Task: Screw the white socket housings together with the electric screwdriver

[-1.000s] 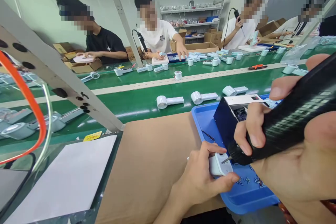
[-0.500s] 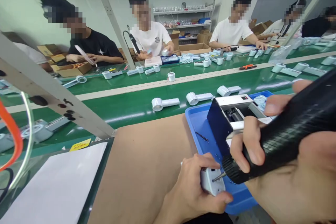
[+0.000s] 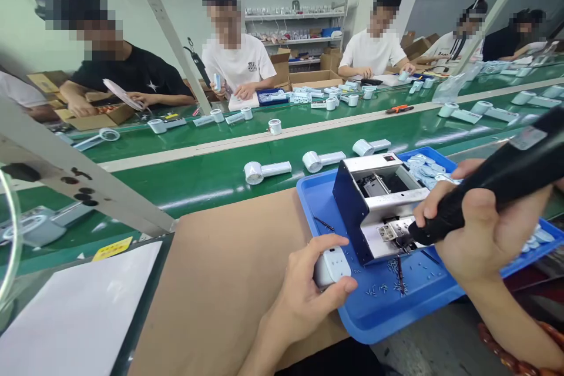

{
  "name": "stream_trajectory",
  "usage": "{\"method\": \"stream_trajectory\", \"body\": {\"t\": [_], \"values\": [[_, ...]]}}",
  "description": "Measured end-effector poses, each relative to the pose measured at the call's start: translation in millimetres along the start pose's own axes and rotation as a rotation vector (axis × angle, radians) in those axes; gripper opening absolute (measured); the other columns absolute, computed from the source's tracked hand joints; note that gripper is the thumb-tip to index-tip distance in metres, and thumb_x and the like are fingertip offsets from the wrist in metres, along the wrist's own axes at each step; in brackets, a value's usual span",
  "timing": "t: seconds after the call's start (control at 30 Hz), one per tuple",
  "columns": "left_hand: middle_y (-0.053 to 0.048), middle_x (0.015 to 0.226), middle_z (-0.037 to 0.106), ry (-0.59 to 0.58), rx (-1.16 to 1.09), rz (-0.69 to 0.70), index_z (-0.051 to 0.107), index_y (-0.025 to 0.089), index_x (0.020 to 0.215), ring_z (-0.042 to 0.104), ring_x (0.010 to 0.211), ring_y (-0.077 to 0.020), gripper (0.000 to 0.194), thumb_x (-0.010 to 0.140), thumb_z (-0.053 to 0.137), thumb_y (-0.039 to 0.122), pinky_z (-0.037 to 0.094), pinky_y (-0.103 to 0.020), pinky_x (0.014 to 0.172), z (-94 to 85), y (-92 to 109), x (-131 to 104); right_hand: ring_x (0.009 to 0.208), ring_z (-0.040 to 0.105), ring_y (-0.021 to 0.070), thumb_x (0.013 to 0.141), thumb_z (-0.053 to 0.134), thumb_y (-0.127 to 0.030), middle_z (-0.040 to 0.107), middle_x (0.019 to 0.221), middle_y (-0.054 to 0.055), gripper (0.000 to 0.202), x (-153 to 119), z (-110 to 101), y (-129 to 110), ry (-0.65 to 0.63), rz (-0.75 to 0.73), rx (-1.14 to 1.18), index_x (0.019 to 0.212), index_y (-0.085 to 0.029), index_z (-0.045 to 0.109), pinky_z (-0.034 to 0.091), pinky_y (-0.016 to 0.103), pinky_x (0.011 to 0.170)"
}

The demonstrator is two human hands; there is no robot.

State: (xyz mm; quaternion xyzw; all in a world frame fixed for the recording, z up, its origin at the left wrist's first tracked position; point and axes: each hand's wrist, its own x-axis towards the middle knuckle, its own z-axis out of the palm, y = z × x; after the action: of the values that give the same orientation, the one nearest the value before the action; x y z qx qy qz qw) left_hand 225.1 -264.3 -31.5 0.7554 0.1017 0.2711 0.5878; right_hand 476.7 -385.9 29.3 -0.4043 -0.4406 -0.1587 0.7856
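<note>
My left hand [image 3: 304, 282] is closed around a pale blue plastic housing [image 3: 332, 267], its end face with small holes turned toward me. It is held above the brown board [image 3: 229, 282], beside the blue tray [image 3: 365, 329]. In my right hand [image 3: 480, 229] is a black electric screwdriver [image 3: 497, 182], slanting down to the left. Its tip is at the front metal plate of a screw feeder [image 3: 379, 188], a black and white box in the tray; whether a screw is on the bit I cannot tell. Loose screws [image 3: 392, 282] lie in the tray before the feeder.
Another blue tray [image 3: 533, 252] of pale blue parts lies behind and right of the feeder. Handled pale blue units [image 3: 267, 171] rest along the green conveyor [image 3: 202, 188]. A metal post [image 3: 110, 188] and white paper [image 3: 83, 299] are at left. Several co-workers sit across the belt.
My right hand has drawn the electric screwdriver off the housing and brought its tip to the screw feeder. My left hand still holds the housing. The view has shifted slightly right.
</note>
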Motion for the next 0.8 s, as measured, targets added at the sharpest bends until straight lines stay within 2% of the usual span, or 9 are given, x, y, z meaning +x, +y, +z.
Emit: {"method": "stream_trajectory", "body": {"t": [0.07,0.17,0.23,0.3,0.4,0.47,0.57,0.7,0.8], "values": [[-0.001,0.093,0.068,-0.001,-0.02,-0.002,0.078,0.028,0.141,0.056,0.074,-0.0188,0.059,0.111,0.078,0.079,0.045,-0.03,0.069,-0.4,0.5,0.3,0.045,0.059,0.0151,0.101,0.091,-0.024,0.07,0.113,-0.002,0.041,-3.1,-0.7,-2.3,-0.019,0.068,0.0,0.132,-0.051,0.088,0.051,0.027,0.027],[-0.001,0.092,0.066,0.011,-0.017,-0.005,0.078,0.026,0.137,0.054,0.074,-0.0188,0.063,0.109,0.076,0.083,0.044,-0.03,0.07,-1.0,0.7,-0.5,0.043,0.058,0.016,0.099,0.095,-0.024,0.07,0.111,-0.001,0.042,-4.5,4.9,-19.1,-0.037,0.12,0.011,0.134,-0.047,0.088,0.049,0.03,0.025],[-0.002,0.091,0.067,0.006,-0.012,-0.01,0.078,0.025,0.134,0.054,0.074,-0.0186,0.065,0.109,0.075,0.085,0.044,-0.03,0.069,-1.1,0.3,-1.0,0.043,0.057,0.0169,0.098,0.097,-0.027,0.07,0.11,0.001,0.044,-1.5,9.9,-30.2,-0.024,0.121,0.028,0.137,-0.044,0.089,0.048,0.032,0.023],[-0.002,0.091,0.067,-0.008,-0.015,-0.013,0.078,0.024,0.134,0.055,0.073,-0.0184,0.067,0.109,0.074,0.086,0.044,-0.03,0.069,-1.1,-0.1,-1.0,0.044,0.055,0.0159,0.096,0.102,-0.036,0.069,0.112,0.004,0.049,3.5,14.9,-34.7,0.008,0.078,0.038,0.143,-0.04,0.088,0.048,0.034,0.023],[-0.003,0.092,0.068,-0.005,-0.005,-0.01,0.079,0.024,0.133,0.055,0.074,-0.0185,0.068,0.107,0.075,0.087,0.045,-0.03,0.069,-1.7,-0.5,0.0,0.046,0.057,0.0156,0.09,0.106,-0.039,0.07,0.119,0.005,0.064,9.1,19.6,-26.0,-0.021,-0.039,0.041,0.151,-0.041,0.085,0.051,0.032,0.025],[-0.003,0.092,0.068,0.004,0.0,-0.009,0.079,0.024,0.133,0.055,0.075,-0.0185,0.068,0.107,0.076,0.087,0.045,-0.03,0.07,-2.3,-0.6,0.8,0.047,0.062,0.0158,0.095,0.098,-0.026,0.072,0.121,0.002,0.058,9.0,18.6,-14.5,-0.109,-0.069,0.035,0.149,-0.045,0.083,0.054,0.029,0.029],[-0.001,0.089,0.065,-0.004,-0.024,-0.015,0.079,0.023,0.133,0.053,0.074,-0.0179,0.067,0.107,0.077,0.085,0.044,-0.029,0.068,-2.5,-0.3,1.5,0.045,0.064,0.0145,0.099,0.087,-0.012,0.074,0.122,-0.001,0.049,4.0,10.0,-0.9,-0.191,-0.047,0.032,0.139,-0.04,0.081,0.055,0.025,0.03],[0.0,0.085,0.064,-0.029,-0.066,-0.016,0.079,0.022,0.137,0.052,0.071,-0.0169,0.065,0.109,0.077,0.08,0.042,-0.028,0.067,-1.8,1.7,1.9,0.043,0.061,0.0148,0.1,0.091,-0.021,0.072,0.114,-0.005,0.043,-2.9,-2.2,-0.2,-0.16,-0.008,0.032,0.136,-0.039,0.077,0.055,0.028,0.029],[0.0,0.088,0.066,-0.02,-0.075,-0.008,0.079,0.022,0.135,0.054,0.073,-0.0168,0.061,0.109,0.08,0.076,0.043,-0.027,0.068,-1.3,3.0,2.2,0.047,0.062,0.0155,0.104,0.094,-0.03,0.071,0.114,-0.003,0.033,-4.9,-1.2,-8.5,-0.175,0.065,-0.012,0.133,-0.04,0.081,0.056,0.032,0.032]]}}
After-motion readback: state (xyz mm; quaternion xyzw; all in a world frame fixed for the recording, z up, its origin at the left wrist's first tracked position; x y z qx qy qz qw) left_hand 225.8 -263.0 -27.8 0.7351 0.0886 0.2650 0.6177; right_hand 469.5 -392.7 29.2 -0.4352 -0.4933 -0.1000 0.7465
